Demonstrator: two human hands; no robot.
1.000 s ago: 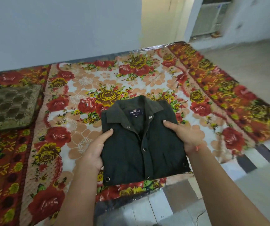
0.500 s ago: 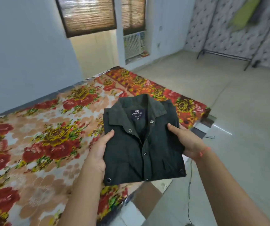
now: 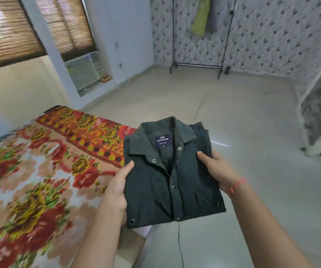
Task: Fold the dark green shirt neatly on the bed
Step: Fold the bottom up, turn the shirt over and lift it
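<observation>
The dark green shirt (image 3: 167, 178) is folded into a compact rectangle, collar up, with a navy label and snap buttons showing. It is held in the air, past the bed's corner and mostly over the floor. My left hand (image 3: 118, 187) grips its left edge, thumb on top. My right hand (image 3: 218, 170) grips its right edge, thumb pressed on the front panel; a red thread sits on that wrist. The bed (image 3: 39, 171), covered in a red and yellow floral sheet, lies to the left and below.
Pale tiled floor (image 3: 242, 117) stretches to the right. A black clothes rack (image 3: 196, 64) with a green garment stands at the patterned back wall. An air conditioner unit (image 3: 86, 69) sits in the wall under bamboo blinds. A thin cable (image 3: 180, 246) runs along the floor below the shirt.
The view has swung right, away from the bed toward the open floor. Both hands have carried the folded shirt off the bed to beyond its corner, grip unchanged.
</observation>
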